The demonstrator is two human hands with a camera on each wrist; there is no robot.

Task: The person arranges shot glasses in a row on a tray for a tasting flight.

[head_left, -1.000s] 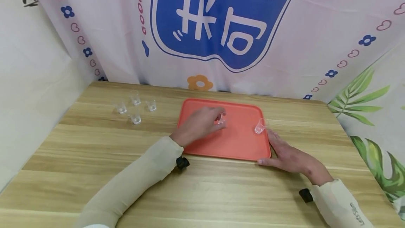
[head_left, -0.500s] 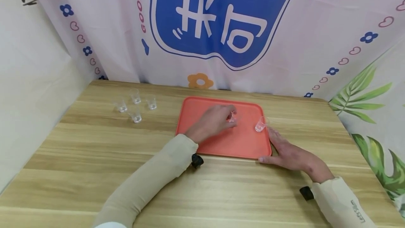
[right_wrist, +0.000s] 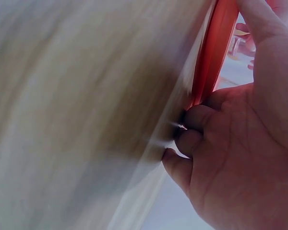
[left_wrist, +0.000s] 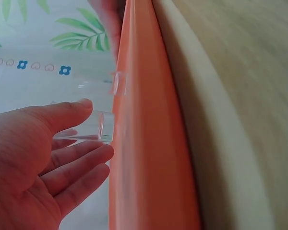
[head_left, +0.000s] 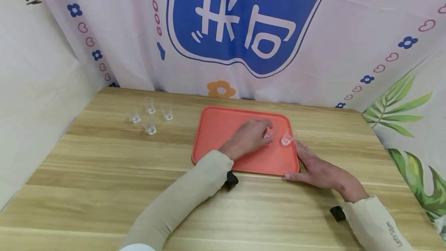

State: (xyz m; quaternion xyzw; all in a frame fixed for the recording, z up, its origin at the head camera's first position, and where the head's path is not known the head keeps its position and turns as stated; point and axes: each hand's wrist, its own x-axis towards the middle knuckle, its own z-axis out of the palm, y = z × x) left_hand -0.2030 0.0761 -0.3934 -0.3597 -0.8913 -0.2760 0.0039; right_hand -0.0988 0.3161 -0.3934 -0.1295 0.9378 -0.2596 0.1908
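Note:
On the wooden table lies an orange tray (head_left: 223, 127). My left hand (head_left: 249, 138) reaches over it and pinches a small clear cup (head_left: 269, 131) between thumb and fingers. The left wrist view shows that held cup (left_wrist: 93, 128) just above the tray (left_wrist: 144, 143). A second clear cup (head_left: 286, 138) stands on the tray close to the right of the held one, and is also seen as the cup (left_wrist: 117, 84). My right hand (head_left: 315, 167) lies on the table against the tray's front right corner, its fingertips (right_wrist: 189, 120) touching the rim (right_wrist: 216, 57).
Several small clear cups (head_left: 149, 115) stand in a cluster at the table's back left. A printed cloth backdrop (head_left: 244, 30) hangs right behind the table. Bare wood (head_left: 104, 189) spreads in front of and left of the tray.
My left hand has carried its cup rightward across the tray, ending close beside the standing cup. The right hand has stayed at the tray's corner.

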